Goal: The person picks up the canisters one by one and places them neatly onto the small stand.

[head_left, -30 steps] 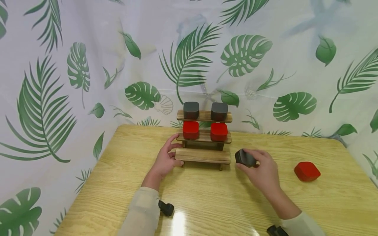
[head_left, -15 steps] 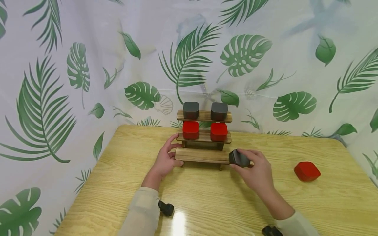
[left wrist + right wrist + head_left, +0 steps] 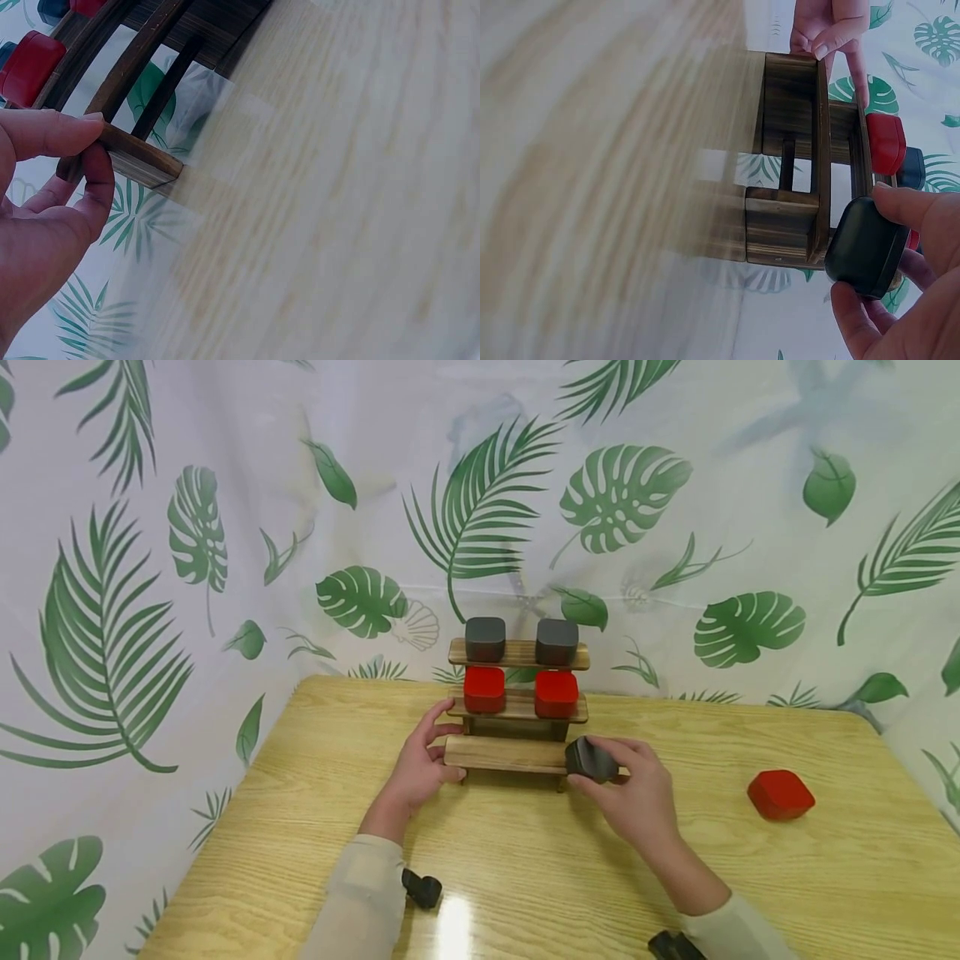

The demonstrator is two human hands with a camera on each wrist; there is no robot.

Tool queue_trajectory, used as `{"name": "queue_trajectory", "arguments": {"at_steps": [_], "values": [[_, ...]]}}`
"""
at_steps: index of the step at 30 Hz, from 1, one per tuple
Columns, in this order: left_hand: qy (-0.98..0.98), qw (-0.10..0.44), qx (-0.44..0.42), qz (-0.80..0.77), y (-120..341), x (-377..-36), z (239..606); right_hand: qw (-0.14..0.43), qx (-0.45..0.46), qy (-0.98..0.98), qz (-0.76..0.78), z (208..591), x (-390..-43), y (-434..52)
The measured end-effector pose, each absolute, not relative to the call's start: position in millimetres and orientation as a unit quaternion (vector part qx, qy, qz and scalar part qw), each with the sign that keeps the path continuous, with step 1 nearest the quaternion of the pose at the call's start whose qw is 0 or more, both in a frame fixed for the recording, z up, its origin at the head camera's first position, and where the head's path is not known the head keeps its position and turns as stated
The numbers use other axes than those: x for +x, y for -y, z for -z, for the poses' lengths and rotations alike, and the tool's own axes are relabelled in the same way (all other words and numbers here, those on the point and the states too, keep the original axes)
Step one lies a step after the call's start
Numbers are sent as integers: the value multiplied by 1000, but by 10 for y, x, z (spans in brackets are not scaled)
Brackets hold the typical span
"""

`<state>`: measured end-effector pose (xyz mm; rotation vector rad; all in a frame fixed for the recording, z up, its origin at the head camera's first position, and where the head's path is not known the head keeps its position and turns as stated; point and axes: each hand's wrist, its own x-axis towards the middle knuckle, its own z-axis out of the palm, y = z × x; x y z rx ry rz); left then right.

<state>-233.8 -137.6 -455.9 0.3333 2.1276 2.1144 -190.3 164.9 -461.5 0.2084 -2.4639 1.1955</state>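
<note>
A three-step wooden stand (image 3: 510, 753) rests on the table by the patterned wall. My left hand (image 3: 422, 764) pinches the left end of its lowest step between thumb and fingers, seen closely in the left wrist view, where the step's underside and legs (image 3: 146, 161) show. My right hand (image 3: 639, 789) grips a dark rounded-square box (image 3: 590, 760) by its edges. That box overlaps the right end of the lowest step in the head view; the right wrist view has the dark box (image 3: 866, 247) beside the step's front edge.
Two dark boxes, left (image 3: 485, 640) and right (image 3: 557, 642), sit on the top step. Below them are two red boxes, left (image 3: 484, 690) and right (image 3: 557, 693). Another red box (image 3: 781, 795) lies on the wooden table (image 3: 525, 868) at the right. Leaf-print cloth (image 3: 480, 518) hangs behind.
My right hand has carried the dark box leftward, from beside the stand to the right end of the lowest step. My left hand has stayed on the stand.
</note>
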Motion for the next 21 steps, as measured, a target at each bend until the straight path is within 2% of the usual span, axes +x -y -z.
{"name": "queue_trajectory", "arguments": {"at_steps": [21], "values": [[-703, 61, 106, -701, 1378, -2327, 4536, 208, 97, 862, -452, 4595, -1924, -1419]]}}
